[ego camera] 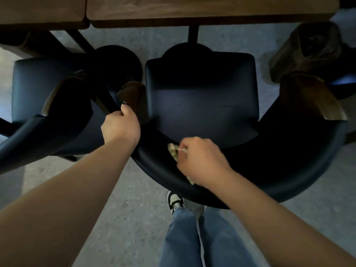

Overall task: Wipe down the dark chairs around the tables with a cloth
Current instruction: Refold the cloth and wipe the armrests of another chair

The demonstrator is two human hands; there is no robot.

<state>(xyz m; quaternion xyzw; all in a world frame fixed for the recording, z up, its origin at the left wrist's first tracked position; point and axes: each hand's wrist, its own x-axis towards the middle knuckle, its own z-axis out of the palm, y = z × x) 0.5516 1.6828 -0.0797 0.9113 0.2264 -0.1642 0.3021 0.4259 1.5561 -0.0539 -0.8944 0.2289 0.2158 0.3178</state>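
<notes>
Gripping, right fingers [183, 149]: curled round a pale cloth [172, 151], bunched in the right hand [200, 160]; cloth ends show beside the knuckles and under the wrist.
Cloth position: pressed on the inner curve of the backrest [250, 170], just where it meets the rear of the seat [202, 97].
Left fingers [126, 110]: clenched round the wooden arm end [133, 97] of the chair; left hand [121, 128] sits at the backrest's left tip.
Chair: dark, padded, curved back wrapping the seat; second wooden arm end [316, 97] at right.
Neighbour: another dark chair [38, 89] at left, just beside, same build.
Table [192, 8]: brown wood top edge above both chairs, black post [192, 35] beneath.
Floor [119, 209]: grey, speckled.
Below: blue jeans [202, 237] and a black-and-white shoe [174, 201] behind the backrest.
</notes>
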